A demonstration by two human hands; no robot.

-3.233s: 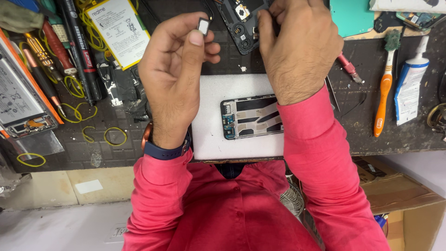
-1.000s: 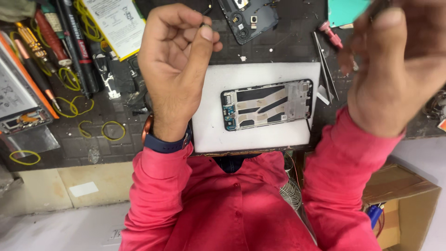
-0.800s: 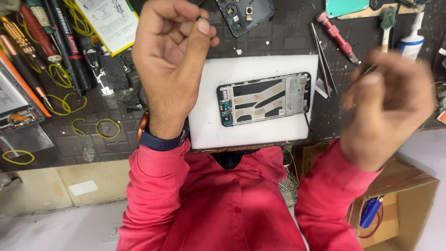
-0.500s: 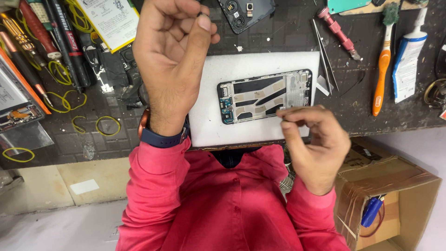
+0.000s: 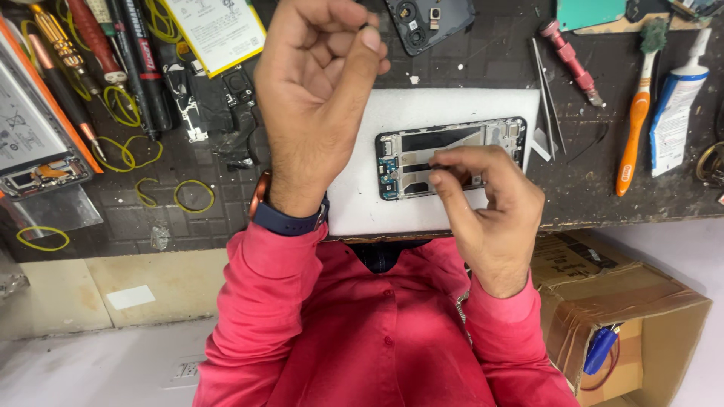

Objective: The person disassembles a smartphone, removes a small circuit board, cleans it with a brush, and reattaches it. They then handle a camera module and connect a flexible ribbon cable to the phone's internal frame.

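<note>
Right hand (image 5: 490, 207) pinches thin dark tool, tip on phone frame (image 5: 451, 157). Frame lies flat on white pad (image 5: 362, 203), middle of bench. Left hand (image 5: 313, 98) held up, fingers curled shut on tiny bit. Best: press softly, keep frame still, no slipping.

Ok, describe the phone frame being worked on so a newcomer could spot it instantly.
Start at the white foam pad lying on the dark workbench straight in front of the person. The phone frame lies flat on it, a black-rimmed rectangle with bare metal inside. Unlike the dark back cover further up the bench, it sits on white and the right hand pokes into it.
</note>
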